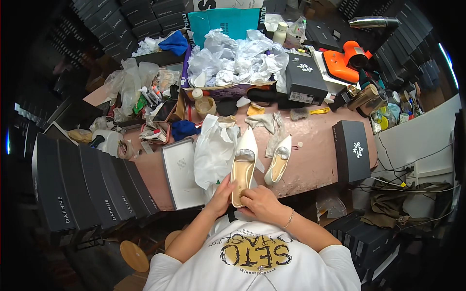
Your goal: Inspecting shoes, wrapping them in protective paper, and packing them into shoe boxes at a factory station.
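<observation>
Cream pointed-toe leather shoe lies toe-away on the pink worktop, its heel end pinched between the left hand and right hand, seemingly mid-inspection, its matching shoe just beyond the right hand.

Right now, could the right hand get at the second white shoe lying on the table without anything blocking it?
Probably yes. The right hand rests on the heel end of the held white shoe, and the second white shoe lies just beyond it, to its right, on bare pink table. Nothing stands between them.
</observation>
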Demonstrator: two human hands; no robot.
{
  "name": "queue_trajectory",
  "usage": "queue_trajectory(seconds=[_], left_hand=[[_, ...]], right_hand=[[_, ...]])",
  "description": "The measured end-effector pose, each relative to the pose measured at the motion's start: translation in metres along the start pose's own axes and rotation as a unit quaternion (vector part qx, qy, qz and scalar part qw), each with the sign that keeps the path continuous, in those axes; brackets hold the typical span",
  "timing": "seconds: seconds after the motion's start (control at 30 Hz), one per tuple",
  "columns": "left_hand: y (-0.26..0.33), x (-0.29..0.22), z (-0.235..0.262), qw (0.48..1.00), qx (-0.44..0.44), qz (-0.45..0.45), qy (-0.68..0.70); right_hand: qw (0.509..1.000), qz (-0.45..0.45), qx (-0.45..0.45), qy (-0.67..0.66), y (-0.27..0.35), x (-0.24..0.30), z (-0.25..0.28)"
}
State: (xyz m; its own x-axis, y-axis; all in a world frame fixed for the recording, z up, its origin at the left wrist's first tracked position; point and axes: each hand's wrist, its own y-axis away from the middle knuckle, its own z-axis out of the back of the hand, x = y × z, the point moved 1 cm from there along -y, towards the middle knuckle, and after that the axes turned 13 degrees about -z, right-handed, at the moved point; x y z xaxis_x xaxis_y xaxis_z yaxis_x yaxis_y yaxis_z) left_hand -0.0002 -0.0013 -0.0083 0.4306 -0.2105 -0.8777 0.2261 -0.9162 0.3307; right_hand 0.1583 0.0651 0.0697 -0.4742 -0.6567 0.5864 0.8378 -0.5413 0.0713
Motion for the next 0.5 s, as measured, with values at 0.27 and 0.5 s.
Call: queue_trajectory(seconds=[0.27, 0.5], left_hand=[[-0.008, -0.013, 0.001, 0.923, -0.034, 0.141, 0.356], [-0.016, 0.012, 0.019, 0.84, 0.126, 0.119, 0.515]], right_hand=[[0.754, -0.426, -0.202, -0.458, 0.022, -0.193, -0.093], [0.567, -0.321, -0.095, -0.753, 0.029, -0.153, -0.047]])
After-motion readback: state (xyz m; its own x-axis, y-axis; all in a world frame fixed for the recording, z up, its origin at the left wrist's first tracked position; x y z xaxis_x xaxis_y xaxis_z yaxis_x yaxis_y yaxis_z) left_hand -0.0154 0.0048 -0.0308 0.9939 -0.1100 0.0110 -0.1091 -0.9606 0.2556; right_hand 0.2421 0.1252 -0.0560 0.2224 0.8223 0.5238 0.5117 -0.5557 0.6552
